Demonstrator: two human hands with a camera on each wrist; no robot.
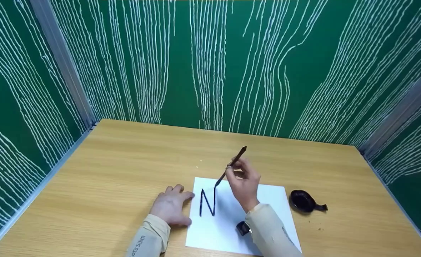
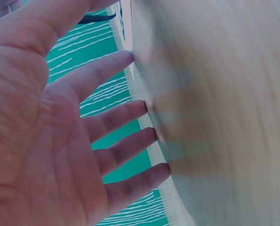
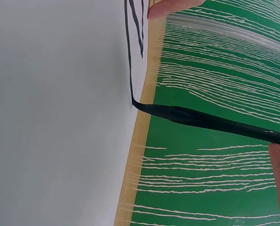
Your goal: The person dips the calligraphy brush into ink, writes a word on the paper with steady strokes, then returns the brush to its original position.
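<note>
My right hand (image 1: pixel 244 182) pinches a dark ink brush (image 1: pixel 233 163) by its handle, which leans up to the right. In the right wrist view the brush's bent tip meets the white paper (image 3: pixel 60 117) at the end of a long black stroke. On the paper (image 1: pixel 267 196) a black letter N (image 1: pixel 207 204) stands toward the left side, the brush tip at the top of its right stroke. My left hand (image 1: pixel 171 207) rests at the paper's left edge, fingers spread. Its fingertips press on the table in the left wrist view.
A black dish with a short handle (image 1: pixel 303 201) stands just right of the paper. A small black object (image 1: pixel 243 227) sits on the paper, partly hidden by the right sleeve (image 1: pixel 272 232). Green walls with white lines (image 1: pixel 181 71) enclose the wooden table (image 1: pixel 131 157).
</note>
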